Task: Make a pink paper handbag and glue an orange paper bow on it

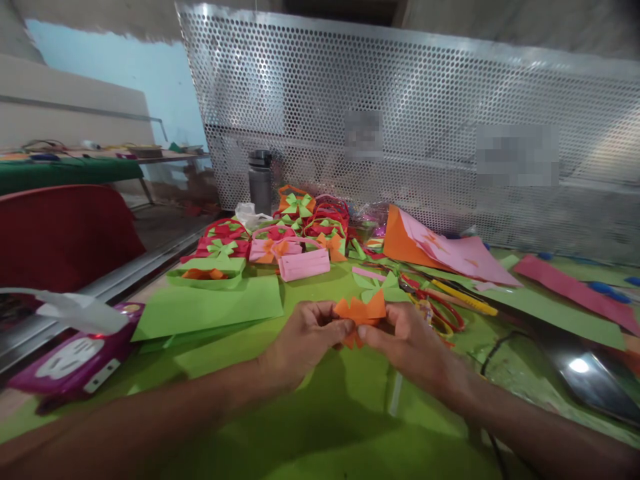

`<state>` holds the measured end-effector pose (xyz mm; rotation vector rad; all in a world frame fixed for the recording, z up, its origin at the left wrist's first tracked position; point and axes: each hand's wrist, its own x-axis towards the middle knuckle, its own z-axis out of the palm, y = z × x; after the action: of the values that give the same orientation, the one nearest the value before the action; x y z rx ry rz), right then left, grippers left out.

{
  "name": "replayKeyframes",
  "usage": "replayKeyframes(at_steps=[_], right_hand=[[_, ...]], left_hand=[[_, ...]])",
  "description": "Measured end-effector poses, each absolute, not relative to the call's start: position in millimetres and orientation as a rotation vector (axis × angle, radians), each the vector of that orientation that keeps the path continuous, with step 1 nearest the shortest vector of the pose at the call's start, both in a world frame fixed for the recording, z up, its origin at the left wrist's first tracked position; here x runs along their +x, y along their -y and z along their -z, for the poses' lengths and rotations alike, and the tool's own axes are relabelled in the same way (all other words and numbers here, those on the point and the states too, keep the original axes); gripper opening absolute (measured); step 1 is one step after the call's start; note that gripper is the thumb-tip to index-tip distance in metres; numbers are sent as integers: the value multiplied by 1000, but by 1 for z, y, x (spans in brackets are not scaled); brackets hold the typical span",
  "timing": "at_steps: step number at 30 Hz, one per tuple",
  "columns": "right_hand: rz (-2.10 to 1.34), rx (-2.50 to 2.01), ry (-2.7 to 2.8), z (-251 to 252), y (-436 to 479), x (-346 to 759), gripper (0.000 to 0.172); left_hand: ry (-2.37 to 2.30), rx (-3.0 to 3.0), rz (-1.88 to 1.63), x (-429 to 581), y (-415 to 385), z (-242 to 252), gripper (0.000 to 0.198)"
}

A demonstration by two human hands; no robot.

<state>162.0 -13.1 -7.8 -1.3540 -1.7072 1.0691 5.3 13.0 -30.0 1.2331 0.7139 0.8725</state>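
Orange paper, folded into a small bow shape (pixel 360 312), sits at the centre of the view, held just above a lime-green table (pixel 325 413). The person's left hand (pixel 305 340) pinches the bow's left side between thumb and fingertips, with the other fingers curled in. The right hand (pixel 407 343) grips the right side in the same closed pinch. The two thumbs nearly meet under the paper. Both forearms reach in from the bottom edge.

Just beyond the left hand lies a flat green paper sheet (pixel 210 307). Behind it stands a shallow green paper tray (pixel 206 273) with orange scraps inside, and beside that a small pink paper box (pixel 303 263). Further back is a crowded pile of paper baskets (pixel 300 220) in red, pink and orange, each with a green or orange bow.

Near the right hand lie red-handled scissors (pixel 440 310) and a yellow stick-like tool (pixel 463 297). Sheets of orange and pink paper (pixel 440 250) lean behind them, and a long pink strip (pixel 575 290) lies far right.

A grey metal bottle (pixel 260 180) stands before a perforated metal screen (pixel 400 120) that spans the back. At far left are a purple device (pixel 75 360) and a red chair (pixel 60 233).
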Motion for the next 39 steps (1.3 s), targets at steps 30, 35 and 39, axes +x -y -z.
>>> replayKeyframes(at_steps=[30,35,39], right_hand=[[-710,-1565,2056,-3,15,165,16],[-711,-1591,2055,-5,16,163,17],[-762,-1536,2027,-3,16,163,18]], left_hand=[[-799,1390,-650,1,-20,28,25],[-800,1443,-706,3,-17,26,18],[-802,1424,-734,3,-15,26,16]])
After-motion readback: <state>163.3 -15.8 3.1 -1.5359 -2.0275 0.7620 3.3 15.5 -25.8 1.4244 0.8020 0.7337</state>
